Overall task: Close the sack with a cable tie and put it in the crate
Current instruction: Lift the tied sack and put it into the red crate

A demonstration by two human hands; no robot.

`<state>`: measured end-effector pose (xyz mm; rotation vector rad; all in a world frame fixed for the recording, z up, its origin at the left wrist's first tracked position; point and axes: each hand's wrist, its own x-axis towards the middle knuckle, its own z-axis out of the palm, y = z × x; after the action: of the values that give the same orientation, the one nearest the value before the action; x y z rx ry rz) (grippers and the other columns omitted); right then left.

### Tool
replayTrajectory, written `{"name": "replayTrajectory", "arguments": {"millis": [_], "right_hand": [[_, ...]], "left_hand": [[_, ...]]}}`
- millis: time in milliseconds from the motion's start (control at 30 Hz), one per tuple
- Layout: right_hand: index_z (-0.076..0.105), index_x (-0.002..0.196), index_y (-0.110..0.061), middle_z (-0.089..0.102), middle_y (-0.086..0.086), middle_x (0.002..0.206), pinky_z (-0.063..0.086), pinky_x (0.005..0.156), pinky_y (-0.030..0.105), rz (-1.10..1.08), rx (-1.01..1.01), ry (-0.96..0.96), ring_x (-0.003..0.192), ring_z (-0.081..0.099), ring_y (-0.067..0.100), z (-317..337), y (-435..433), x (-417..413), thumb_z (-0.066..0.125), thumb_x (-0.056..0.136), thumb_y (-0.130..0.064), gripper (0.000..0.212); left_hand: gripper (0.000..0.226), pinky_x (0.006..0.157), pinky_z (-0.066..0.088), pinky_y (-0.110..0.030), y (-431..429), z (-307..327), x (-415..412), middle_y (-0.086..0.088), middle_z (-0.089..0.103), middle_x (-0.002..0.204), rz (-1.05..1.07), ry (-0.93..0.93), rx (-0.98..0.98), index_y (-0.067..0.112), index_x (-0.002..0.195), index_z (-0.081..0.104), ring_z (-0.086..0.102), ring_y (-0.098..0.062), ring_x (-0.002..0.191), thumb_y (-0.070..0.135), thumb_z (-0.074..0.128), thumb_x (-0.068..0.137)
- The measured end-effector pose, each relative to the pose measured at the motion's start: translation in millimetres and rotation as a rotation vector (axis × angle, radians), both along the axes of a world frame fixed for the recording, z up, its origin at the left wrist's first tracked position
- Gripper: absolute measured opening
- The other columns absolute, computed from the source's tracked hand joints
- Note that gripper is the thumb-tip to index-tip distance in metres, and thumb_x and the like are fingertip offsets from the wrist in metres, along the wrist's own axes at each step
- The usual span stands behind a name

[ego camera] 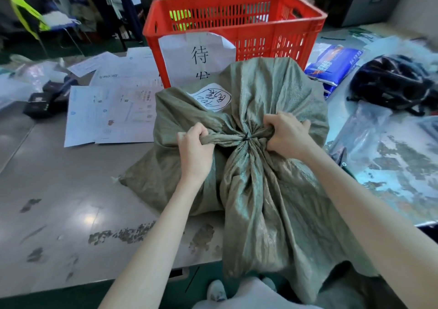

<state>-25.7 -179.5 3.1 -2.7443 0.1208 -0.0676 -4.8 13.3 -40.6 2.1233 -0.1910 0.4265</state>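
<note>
Sack [248,166] lies at the near edge of the surface [59,190], its loose mouth hanging over that edge toward me. A black tie [246,138] cinches the gathered neck. My left hand [195,147] is fisted on the twisted neck left of the tie; my right hand [288,134] is fisted on bunched cloth just right of it. The neck runs left to right between the fists. Crate [234,27] stands directly behind the sack, touching or nearly so: lift goes forward and up. Sack is woven, olive, crinkled; crate is rigid red slotted plastic.

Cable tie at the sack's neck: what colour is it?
Black. The cable tie cinches the olive-green sack between both hands, seen in the head view.
</note>
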Motion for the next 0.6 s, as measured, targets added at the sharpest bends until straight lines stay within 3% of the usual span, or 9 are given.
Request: {"name": "replayTrajectory", "arguments": {"millis": [200, 300, 467, 600], "right_hand": [[0.033, 0.055, -0.016, 0.037, 0.000, 0.053, 0.030, 0.098, 0.057, -0.086, 0.161, -0.135, 0.058, 0.036, 0.016, 5.7, -3.6, -12.5, 0.046, 0.060, 0.014, 0.034], [0.032, 0.055, -0.018, 0.036, 0.001, 0.053, 0.029, 0.080, 0.043, -0.093, 0.247, -0.214, 0.056, 0.033, 0.018, 15.2, -9.0, -22.8, 0.043, 0.056, 0.017, 0.037], [0.027, 0.058, -0.016, 0.029, -0.003, 0.052, 0.016, 0.056, 0.028, -0.084, 0.349, -0.413, 0.055, 0.027, 0.016, 39.1, -14.6, -44.7, 0.040, 0.052, 0.019, 0.038], [0.029, 0.062, -0.016, 0.031, -0.003, 0.057, 0.020, 0.062, 0.031, -0.072, 0.352, -0.604, 0.057, 0.029, 0.013, 56.8, -13.2, -59.2, 0.038, 0.049, 0.017, 0.037]], "left_hand": [[0.046, 0.063, 0.030, -0.034, -11.7, 28.0, -6.8, 0.006, 0.023, 0.059, -0.115, 0.011, -0.119, 0.025, 0.060, 0.022, 0.021, -0.021, 0.066, -0.016, 0.042, 0.061], [0.043, 0.058, 0.020, -0.031, -17.6, 45.9, -14.0, 0.007, 0.024, 0.059, -0.165, -0.047, -0.147, 0.026, 0.059, 0.022, 0.023, -0.019, 0.063, -0.013, 0.041, 0.058], [0.038, 0.058, 0.019, -0.028, -24.5, 85.1, -28.6, 0.006, 0.024, 0.060, -0.171, -0.257, -0.220, 0.024, 0.060, 0.022, 0.026, -0.016, 0.065, -0.008, 0.039, 0.049], [0.020, 0.059, 0.017, -0.028, -26.3, 104.1, -41.1, -0.004, 0.023, 0.057, -0.212, -0.474, -0.275, 0.014, 0.057, 0.026, 0.023, -0.017, 0.063, -0.003, 0.036, 0.053]]}}
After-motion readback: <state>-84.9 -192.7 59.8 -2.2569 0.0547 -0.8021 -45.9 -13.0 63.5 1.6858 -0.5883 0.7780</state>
